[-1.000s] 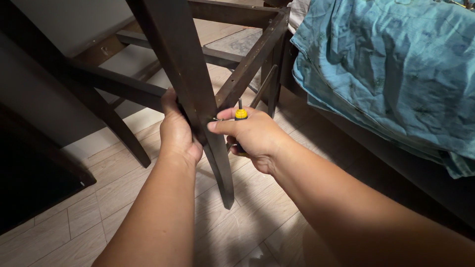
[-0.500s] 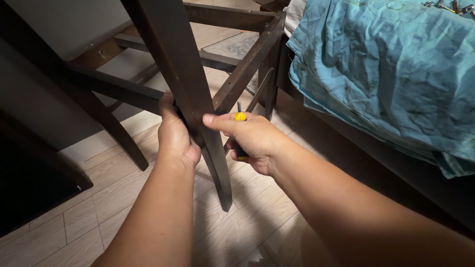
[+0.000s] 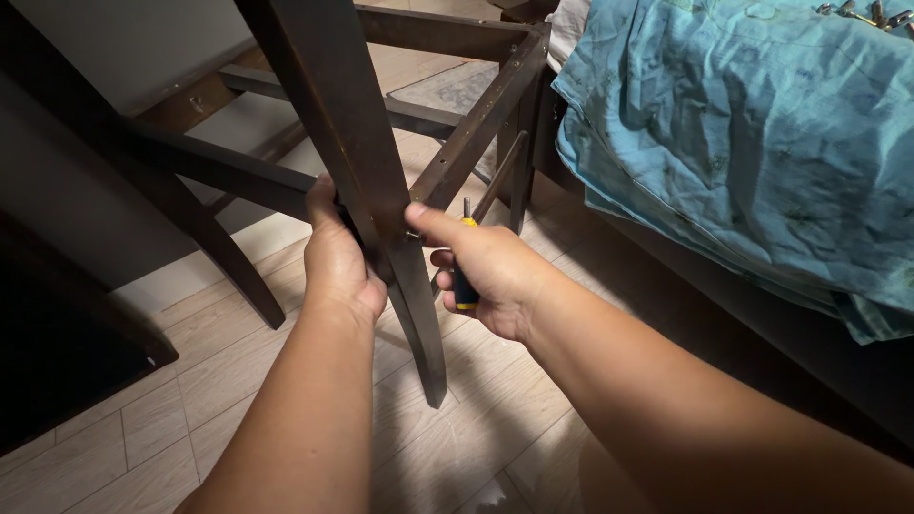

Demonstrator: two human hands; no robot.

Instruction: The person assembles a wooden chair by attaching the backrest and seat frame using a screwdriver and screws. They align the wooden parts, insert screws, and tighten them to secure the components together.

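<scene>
A left hand (image 3: 338, 262) grips a dark wooden chair leg (image 3: 357, 181) to steady it above the tiled floor (image 3: 238, 381), while the right hand (image 3: 490, 271) clutches a screwdriver (image 3: 464, 286), forefinger pressed at the leg's joint.

I see the chair leg (image 3: 381, 238) between my hands — bed cover (image 3: 752, 143) right, floor (image 3: 238, 381) beneath

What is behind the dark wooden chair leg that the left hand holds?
Behind the dark wooden chair leg, the left hand's fingers are hidden. The right hand grips a yellow-and-blue screwdriver.
</scene>
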